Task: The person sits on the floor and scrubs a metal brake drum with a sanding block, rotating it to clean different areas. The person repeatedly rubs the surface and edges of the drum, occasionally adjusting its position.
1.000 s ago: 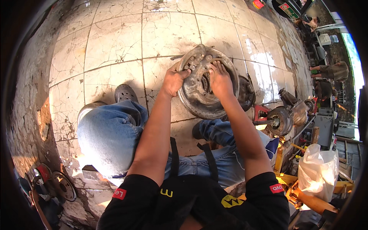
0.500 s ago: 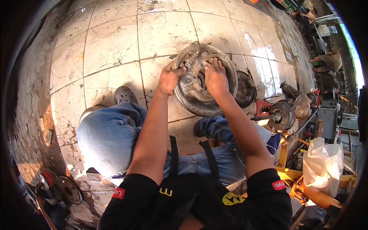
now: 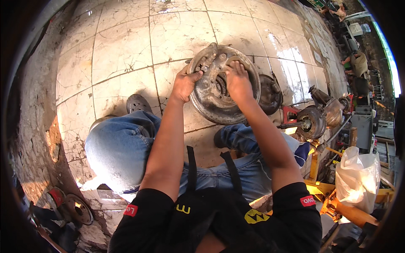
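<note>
A worn, greasy drum brake backing plate [image 3: 206, 99] lies tilted in front of me, over the tiles, with a round hole in its middle. My left hand [image 3: 184, 86] grips its left rim, thumb on the upper face. Close by that thumb, a curved brake shoe [image 3: 208, 57] and small metal cylinder parts sit on the plate. My right hand [image 3: 239, 82] reaches over the right half. Its fingers are bent over a second curved piece, seemingly the other brake shoe [image 3: 231, 59], most of which they hide.
A dark round plate [image 3: 270, 95] lies just right of the backing plate. Farther right stands an axle assembly with a hub [image 3: 311, 124] by a red stand [image 3: 289, 114]. A plastic bag [image 3: 357, 179] rests near a yellow frame. Discs [image 3: 78, 209] lie at lower left; a person [image 3: 358, 64] is far right.
The backing plate has shifted slightly up and left with both hands. My right fingers have bent more, and a curved edge now shows beyond them.
</note>
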The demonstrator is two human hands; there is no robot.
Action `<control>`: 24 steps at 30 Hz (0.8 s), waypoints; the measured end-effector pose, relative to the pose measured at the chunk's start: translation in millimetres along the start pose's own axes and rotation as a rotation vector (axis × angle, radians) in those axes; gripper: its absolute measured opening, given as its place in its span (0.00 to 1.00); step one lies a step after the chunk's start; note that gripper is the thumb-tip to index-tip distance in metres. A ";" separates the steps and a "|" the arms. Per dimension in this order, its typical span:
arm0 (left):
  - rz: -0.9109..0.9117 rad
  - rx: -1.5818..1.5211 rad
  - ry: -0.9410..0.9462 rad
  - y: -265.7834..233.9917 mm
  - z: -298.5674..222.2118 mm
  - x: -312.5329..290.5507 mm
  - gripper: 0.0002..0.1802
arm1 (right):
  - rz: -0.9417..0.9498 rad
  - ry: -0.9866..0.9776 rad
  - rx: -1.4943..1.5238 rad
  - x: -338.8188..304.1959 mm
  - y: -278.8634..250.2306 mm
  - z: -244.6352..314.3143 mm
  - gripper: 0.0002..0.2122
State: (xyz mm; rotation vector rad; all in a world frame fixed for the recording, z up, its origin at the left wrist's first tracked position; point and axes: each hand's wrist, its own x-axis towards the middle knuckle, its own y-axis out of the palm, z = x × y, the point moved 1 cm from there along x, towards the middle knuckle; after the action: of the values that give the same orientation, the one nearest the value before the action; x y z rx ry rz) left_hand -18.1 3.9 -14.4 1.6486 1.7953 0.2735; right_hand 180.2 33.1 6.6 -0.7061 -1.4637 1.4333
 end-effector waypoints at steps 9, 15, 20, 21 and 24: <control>-0.020 -0.025 0.008 -4.4 -4.3 -5.2 0.23 | 0.017 0.076 0.175 11.1 -39.8 2.3 0.15; -0.033 -0.070 -0.054 4.4 -4.7 -4.9 0.19 | -0.142 0.734 0.341 -20.0 -48.9 -78.3 0.19; -0.022 -0.085 -0.167 -9.4 3.6 8.7 0.17 | -0.131 1.171 1.017 -37.6 -46.5 -64.5 0.25; -0.030 -0.082 -0.146 -10.4 4.8 7.8 0.17 | -0.129 1.214 1.031 -40.1 -45.5 -71.8 0.26; -0.029 -0.076 -0.132 4.6 -7.8 -1.1 0.17 | -0.180 1.060 0.980 -47.4 -45.4 -86.5 0.26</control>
State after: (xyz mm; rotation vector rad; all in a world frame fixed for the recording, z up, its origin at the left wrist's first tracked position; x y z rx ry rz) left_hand -19.1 5.8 -5.5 1.5501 1.6888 0.2120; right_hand 285.6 21.1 29.4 -0.5103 0.0412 1.1212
